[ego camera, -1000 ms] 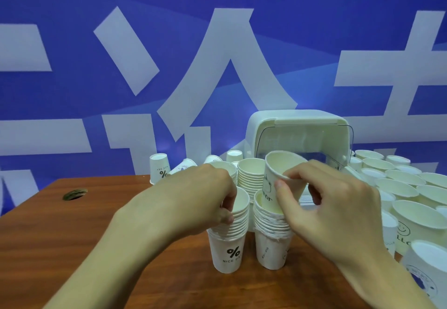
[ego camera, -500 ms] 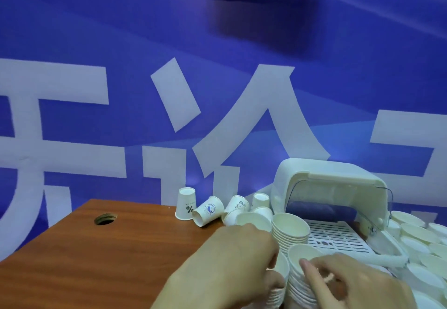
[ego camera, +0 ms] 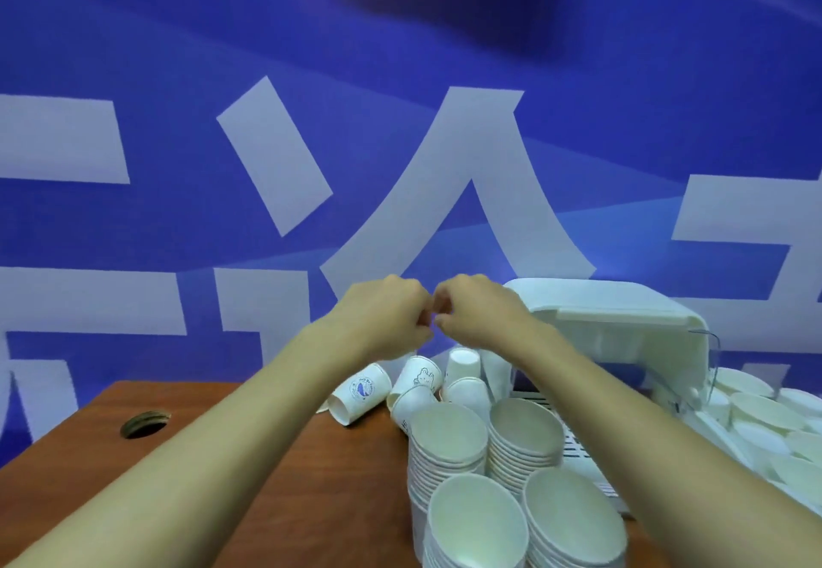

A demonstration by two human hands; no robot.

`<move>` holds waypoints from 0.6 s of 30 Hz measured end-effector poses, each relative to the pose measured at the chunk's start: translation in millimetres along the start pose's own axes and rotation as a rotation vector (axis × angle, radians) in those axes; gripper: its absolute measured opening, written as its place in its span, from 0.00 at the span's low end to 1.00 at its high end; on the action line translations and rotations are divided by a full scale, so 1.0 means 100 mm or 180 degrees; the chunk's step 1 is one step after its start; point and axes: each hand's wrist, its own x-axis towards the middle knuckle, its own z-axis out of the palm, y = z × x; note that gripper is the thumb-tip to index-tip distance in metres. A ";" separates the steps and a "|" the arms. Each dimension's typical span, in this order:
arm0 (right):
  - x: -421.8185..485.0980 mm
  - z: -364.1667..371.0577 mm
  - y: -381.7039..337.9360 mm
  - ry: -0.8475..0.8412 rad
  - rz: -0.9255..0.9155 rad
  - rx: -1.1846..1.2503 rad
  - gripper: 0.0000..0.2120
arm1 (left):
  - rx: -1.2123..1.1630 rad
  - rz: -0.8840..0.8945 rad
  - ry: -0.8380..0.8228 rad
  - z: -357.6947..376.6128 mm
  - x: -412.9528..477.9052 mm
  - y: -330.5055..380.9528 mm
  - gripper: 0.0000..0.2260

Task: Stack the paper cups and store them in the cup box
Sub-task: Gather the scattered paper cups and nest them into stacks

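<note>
Four stacks of paper cups (ego camera: 449, 434) stood packed together at 5 o'clock in view, with the cup box (ego camera: 622, 327) at their 2 o'clock and loose cups (ego camera: 418, 380) tipped over at 12. Above those hung the left hand (ego camera: 382, 318) and right hand (ego camera: 480, 314), fingers curled, nothing visibly held. A carelessly lowered forearm would likely topple the stacks.

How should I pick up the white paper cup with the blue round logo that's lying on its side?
Probably best to pinch the white paper cup with the blue round logo across its side wall, coming down from above. It lies tipped over, mouth towards the near left, so the curved wall faces up.
</note>
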 end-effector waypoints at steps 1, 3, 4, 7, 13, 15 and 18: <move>0.12 0.10 0.03 -0.0294 0.0014 -0.0067 0.11 | -0.0057 -0.0092 -0.0172 0.14 0.09 -0.06 0.06; 0.31 0.31 0.10 -0.0933 0.0066 -0.0099 0.12 | -0.0202 -0.0237 -0.0467 0.46 0.22 -0.14 0.09; 0.37 0.41 0.13 -0.1215 0.0113 -0.0101 0.13 | -0.0303 -0.0322 -0.0601 0.62 0.25 -0.17 0.11; 0.47 0.63 0.18 -0.1760 0.0207 -0.0259 0.18 | -0.0614 -0.0619 -0.0942 1.00 0.27 -0.21 0.16; 0.50 0.80 0.24 -0.1959 0.0293 -0.0647 0.20 | -0.0817 -0.0951 -0.1032 1.30 0.24 -0.19 0.16; 0.49 0.80 0.25 -0.1966 0.0259 -0.0739 0.21 | -0.0944 -0.1026 -0.0870 1.32 0.23 -0.18 0.13; 0.45 0.79 0.25 -0.1824 0.0170 -0.0823 0.20 | -0.1274 -0.1018 -0.0877 1.33 0.21 -0.18 0.09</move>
